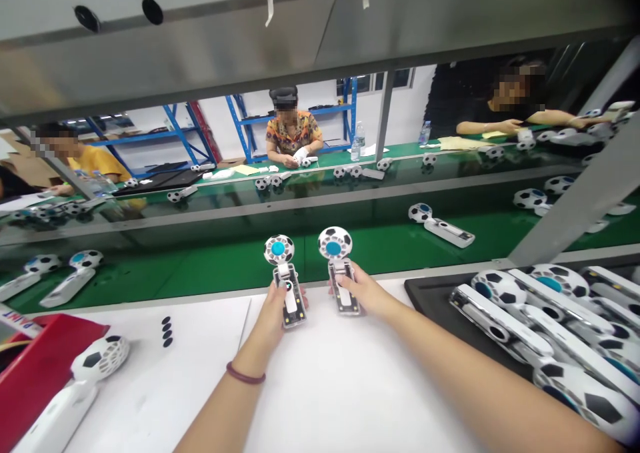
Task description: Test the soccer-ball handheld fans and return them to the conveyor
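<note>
1. My left hand (274, 306) is closed around the handle of a football-patterned handheld fan (295, 311), ball end up, above the far edge of the white desk (310, 386).
2. My right hand (369, 293) grips a matching fan (346, 301) beside it, apart from the first; holding both upright, handle insides facing me, probably makes them easy to compare.
3. The black tray (417, 301) at my right bears more fans (553, 285), laid slantwise side by side, likely to fit many within reach.
4. Four black discs (167, 331) lie in a short column left of my hands, perhaps lined up for easy picking.
</note>
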A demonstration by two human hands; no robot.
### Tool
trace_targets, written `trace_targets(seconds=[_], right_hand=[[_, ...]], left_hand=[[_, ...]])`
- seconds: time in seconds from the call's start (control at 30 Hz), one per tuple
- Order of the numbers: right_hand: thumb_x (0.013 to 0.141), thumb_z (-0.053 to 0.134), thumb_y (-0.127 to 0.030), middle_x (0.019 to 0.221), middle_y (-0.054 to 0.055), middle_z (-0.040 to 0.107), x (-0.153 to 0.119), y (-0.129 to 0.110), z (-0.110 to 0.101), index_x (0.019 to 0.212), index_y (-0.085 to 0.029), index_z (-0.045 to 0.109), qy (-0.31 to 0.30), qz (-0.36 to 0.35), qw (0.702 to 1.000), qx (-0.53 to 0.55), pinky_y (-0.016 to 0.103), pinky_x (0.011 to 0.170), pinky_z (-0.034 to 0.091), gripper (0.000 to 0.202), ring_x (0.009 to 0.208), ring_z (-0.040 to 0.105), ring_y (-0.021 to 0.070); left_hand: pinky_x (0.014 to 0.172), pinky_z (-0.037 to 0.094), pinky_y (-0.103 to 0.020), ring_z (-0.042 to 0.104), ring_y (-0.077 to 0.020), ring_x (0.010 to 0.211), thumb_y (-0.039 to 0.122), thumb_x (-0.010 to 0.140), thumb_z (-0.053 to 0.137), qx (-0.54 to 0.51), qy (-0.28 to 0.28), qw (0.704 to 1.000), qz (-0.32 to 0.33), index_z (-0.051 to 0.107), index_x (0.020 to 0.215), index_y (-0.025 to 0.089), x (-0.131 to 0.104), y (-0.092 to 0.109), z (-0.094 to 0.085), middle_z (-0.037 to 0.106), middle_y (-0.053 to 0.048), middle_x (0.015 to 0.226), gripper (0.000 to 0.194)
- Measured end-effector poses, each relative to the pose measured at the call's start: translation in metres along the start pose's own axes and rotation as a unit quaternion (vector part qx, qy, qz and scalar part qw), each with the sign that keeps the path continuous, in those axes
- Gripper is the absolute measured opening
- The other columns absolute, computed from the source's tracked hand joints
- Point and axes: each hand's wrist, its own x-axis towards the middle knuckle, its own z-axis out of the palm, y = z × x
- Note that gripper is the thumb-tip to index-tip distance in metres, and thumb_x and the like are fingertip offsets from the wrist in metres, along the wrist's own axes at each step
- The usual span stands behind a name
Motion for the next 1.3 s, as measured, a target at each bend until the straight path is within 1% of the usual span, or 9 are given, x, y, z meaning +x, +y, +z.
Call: trace_targets(seconds=[0.07,0.13,0.27,0.37,0.47,0.63,0.83,1.03,1.3], right_hand=[[0.068,0.065,-0.048,0.069,-0.003,0.059,-0.002,0.001,0.004,0.092,-0.023,0.043,0.010,0.017,0.998,0.052,0.029,0.058,0.048,0.041,0.059,0.058,0.0138],[0.072,0.061,-0.049,0.069,-0.003,0.059,-0.007,-0.001,0.008,0.093,-0.024,0.040,-0.002,0.042,0.996,0.076,0.032,0.059,0.049,0.039,0.058,0.058,0.0134],[0.066,0.068,-0.031,0.077,-0.001,0.061,-0.018,-0.010,0.012,0.093,-0.023,0.041,-0.047,0.118,0.981,0.150,0.037,0.070,0.050,0.040,0.066,0.061,0.0151],[0.061,0.069,-0.020,0.081,0.000,0.061,-0.021,-0.015,0.012,0.097,-0.022,0.042,-0.082,0.122,0.974,0.170,0.040,0.075,0.049,0.046,0.073,0.062,0.0170],[0.061,0.068,-0.018,0.082,0.001,0.061,-0.021,-0.017,0.012,0.100,-0.022,0.041,-0.108,0.112,0.974,0.165,0.042,0.075,0.049,0.048,0.074,0.062,0.0189],[0.062,0.068,-0.016,0.083,0.000,0.060,-0.020,-0.018,0.010,0.104,-0.023,0.041,-0.100,0.097,0.981,0.136,0.040,0.072,0.048,0.050,0.073,0.062,0.0187],[0.066,0.067,-0.016,0.082,0.000,0.058,-0.019,-0.019,0.005,0.104,-0.023,0.042,-0.108,0.078,0.985,0.111,0.034,0.067,0.048,0.046,0.072,0.060,0.0161],[0.063,0.070,-0.019,0.083,-0.002,0.057,-0.020,-0.021,0.006,0.108,-0.024,0.039,-0.094,0.090,0.987,0.098,0.040,0.076,0.048,0.055,0.073,0.059,0.0161],[0.063,0.071,-0.018,0.083,-0.001,0.057,-0.022,-0.026,0.009,0.110,-0.024,0.037,-0.097,0.090,0.987,0.094,0.040,0.076,0.048,0.058,0.072,0.059,0.0157]], left_hand=[[0.059,0.048,-0.030,0.059,-0.0157,0.061,0.044,0.074,0.059,-0.025,-0.003,1.000,-0.014,0.042,0.096,0.021,-0.002,0.003,0.000,0.060,-0.001,0.076,0.036],[0.062,0.048,-0.031,0.060,-0.0164,0.064,0.036,0.072,0.063,-0.041,-0.013,0.999,-0.026,0.042,0.097,0.022,-0.004,0.007,0.000,0.060,-0.001,0.078,0.036],[0.065,0.048,-0.034,0.060,-0.0183,0.068,0.025,0.068,0.065,-0.065,-0.080,0.994,-0.030,0.042,0.099,0.022,-0.008,0.007,0.001,0.059,-0.002,0.081,0.039],[0.068,0.049,-0.038,0.061,-0.0197,0.071,0.023,0.071,0.064,-0.061,-0.121,0.990,-0.035,0.040,0.103,0.023,-0.010,0.003,0.001,0.059,-0.003,0.085,0.040],[0.071,0.049,-0.040,0.061,-0.0218,0.075,0.022,0.072,0.063,-0.053,-0.135,0.988,-0.050,0.039,0.108,0.023,-0.012,0.001,0.004,0.060,-0.004,0.089,0.044],[0.068,0.049,-0.037,0.061,-0.0230,0.078,0.016,0.072,0.061,-0.021,-0.134,0.989,-0.062,0.037,0.116,0.024,-0.016,0.004,0.012,0.061,-0.005,0.092,0.051],[0.067,0.050,-0.035,0.061,-0.0225,0.079,0.017,0.075,0.059,-0.028,-0.151,0.986,-0.060,0.039,0.111,0.024,-0.016,0.002,0.013,0.059,-0.004,0.089,0.042],[0.064,0.050,-0.033,0.061,-0.0218,0.077,0.016,0.075,0.058,-0.012,-0.140,0.988,-0.067,0.039,0.113,0.024,-0.017,0.003,0.013,0.059,-0.004,0.092,0.044],[0.070,0.049,-0.034,0.061,-0.0225,0.084,0.019,0.073,0.062,-0.011,-0.122,0.990,-0.064,0.043,0.113,0.023,-0.017,0.003,0.012,0.060,-0.005,0.091,0.045]])
